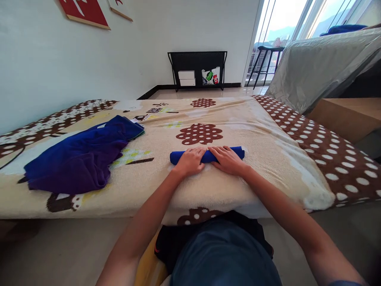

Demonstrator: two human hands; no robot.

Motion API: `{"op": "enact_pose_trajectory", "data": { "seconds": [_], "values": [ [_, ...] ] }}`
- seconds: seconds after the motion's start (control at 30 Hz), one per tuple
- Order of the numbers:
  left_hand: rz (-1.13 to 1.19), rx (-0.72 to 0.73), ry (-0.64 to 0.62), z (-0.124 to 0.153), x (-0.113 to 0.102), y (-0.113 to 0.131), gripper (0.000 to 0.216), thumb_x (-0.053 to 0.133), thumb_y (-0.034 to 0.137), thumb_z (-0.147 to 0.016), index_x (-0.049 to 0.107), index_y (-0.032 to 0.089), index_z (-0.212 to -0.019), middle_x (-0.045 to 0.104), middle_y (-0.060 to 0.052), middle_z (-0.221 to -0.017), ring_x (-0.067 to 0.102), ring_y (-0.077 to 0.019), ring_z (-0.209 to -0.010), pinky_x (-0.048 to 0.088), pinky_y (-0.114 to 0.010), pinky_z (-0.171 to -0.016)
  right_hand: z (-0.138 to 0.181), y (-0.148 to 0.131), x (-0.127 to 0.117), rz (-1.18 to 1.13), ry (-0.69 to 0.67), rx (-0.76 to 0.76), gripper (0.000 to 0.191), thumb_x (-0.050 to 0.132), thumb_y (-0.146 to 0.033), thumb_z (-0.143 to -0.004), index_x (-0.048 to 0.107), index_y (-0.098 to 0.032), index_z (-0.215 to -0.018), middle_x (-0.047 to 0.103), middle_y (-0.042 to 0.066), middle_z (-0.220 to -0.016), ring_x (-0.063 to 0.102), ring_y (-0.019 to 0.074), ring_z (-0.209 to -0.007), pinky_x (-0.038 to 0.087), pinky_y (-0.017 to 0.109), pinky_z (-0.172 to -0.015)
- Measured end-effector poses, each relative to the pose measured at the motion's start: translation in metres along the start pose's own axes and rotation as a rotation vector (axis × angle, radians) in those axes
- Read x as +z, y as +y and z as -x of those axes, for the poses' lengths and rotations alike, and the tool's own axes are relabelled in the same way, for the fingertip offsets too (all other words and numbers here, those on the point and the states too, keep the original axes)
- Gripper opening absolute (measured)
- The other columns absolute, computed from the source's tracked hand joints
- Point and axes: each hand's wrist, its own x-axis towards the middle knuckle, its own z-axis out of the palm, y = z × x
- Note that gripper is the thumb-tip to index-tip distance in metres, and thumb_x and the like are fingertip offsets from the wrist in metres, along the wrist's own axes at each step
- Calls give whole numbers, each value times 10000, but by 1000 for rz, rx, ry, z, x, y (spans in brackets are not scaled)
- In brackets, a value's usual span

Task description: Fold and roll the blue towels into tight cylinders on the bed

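Observation:
A blue cloth rolled into a tight tube (210, 156) lies crosswise near the front edge of the bed. My left hand (193, 160) is closed over its left half, fingers across the top and thumb on the near side. Close beside it, my right hand (226, 159) wraps the right half in the same way. Both ends of the roll stick out past my hands; its underside is hidden. To the left lies a loose, flattened pile of blue and purple clothes (86, 155), apart from both hands.
A cream blanket with brown dotted patterns (268, 159) covers the bed. Beyond it, a black rack (198, 61) stands against the wall. At right are a cardboard box (342, 115), something draped in plastic sheeting (321, 59) and a dark stool (269, 49) by the window.

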Motion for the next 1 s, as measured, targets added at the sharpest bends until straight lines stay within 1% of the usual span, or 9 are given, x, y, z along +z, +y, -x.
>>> {"op": "enact_pose_trajectory", "data": {
  "seconds": [0.1, 0.17, 0.23, 0.37, 0.53, 0.73, 0.83, 0.93, 1.0],
  "values": [
    [28, -19, 21, 23, -1, -22, 601, 536, 377, -911, 440, 176, -1470, 495, -146, -1499, 481, -294, -1354, 345, -450, -1124, 20, 25, -1, -32, 6, -8, 545, 418, -415, -1025, 375, -179, -1515, 492, 119, -1490, 474, 242, -1352, 344, 448, -1115],
    [34, -51, 27, 38, -3, -37, 594, 484, 473, -959, 424, 196, -1481, 491, -132, -1507, 469, -292, -1367, 338, -456, -1123, 35, 40, -2, -44, 20, 4, 543, 413, -427, -1031, 365, -201, -1523, 481, 107, -1503, 457, 229, -1375, 338, 449, -1124],
    [46, -77, 21, 48, -4, -49, 602, 446, 529, -977, 414, 211, -1488, 492, -119, -1510, 465, -284, -1373, 334, -453, -1124, 45, 51, -2, -50, 31, 15, 542, 418, -428, -1031, 370, -205, -1523, 479, 100, -1507, 451, 222, -1384, 337, 445, -1131],
    [99, -76, -7, 53, -3, -67, 610, 440, 561, -978, 415, 237, -1494, 500, -93, -1509, 477, -264, -1362, 347, -413, -1119, 49, 63, -2, -30, 25, 18, 533, 443, -431, -1021, 424, -183, -1493, 517, 111, -1472, 492, 238, -1346, 364, 446, -1112],
    [149, -65, -35, 52, -3, -85, 600, 471, 553, -963, 468, 215, -1460, 520, -92, -1492, 479, -255, -1361, 326, -401, -1142, 46, 72, -3, 31, 10, 21, 518, 460, -434, -1009, 489, -128, -1427, 586, 150, -1381, 566, 274, -1243, 395, 444, -1066],
    [152, -73, -46, 57, -4, -94, 571, 468, 521, -966, 472, 227, -1456, 502, -91, -1510, 438, -246, -1401, 294, -406, -1153, 59, 80, -1, 74, 44, 52, 515, 470, -389, -1004, 448, -156, -1462, 567, 148, -1407, 560, 281, -1242, 344, 483, -1082],
    [142, -64, -40, 56, -4, -95, 555, 474, 511, -970, 481, 223, -1444, 519, -104, -1494, 437, -245, -1407, 283, -419, -1143, 59, 81, -3, 97, 33, 38, 475, 503, -359, -988, 505, -149, -1413, 609, 155, -1351, 597, 279, -1186, 358, 468, -1061],
    [148, -71, -17, 56, -3, -95, 528, 490, 495, -970, 512, 207, -1412, 532, -128, -1478, 439, -259, -1408, 262, -451, -1139, 49, 85, -18, 72, -38, 77, 388, 590, -311, -938, 612, -153, -1292, 688, 137, -1212, 650, 268, -1083, 403, 431, -1007],
    [174, -89, 5, 57, -2, -92, 509, 491, 482, -971, 525, 206, -1397, 518, -135, -1488, 435, -269, -1411, 254, -467, -1139, 40, 91, -40, -2, -96, 118, 319, 658, -286, -891, 676, -180, -1191, 727, 92, -1116, 675, 245, -1011, 447, 386, -944]
  ]
}}
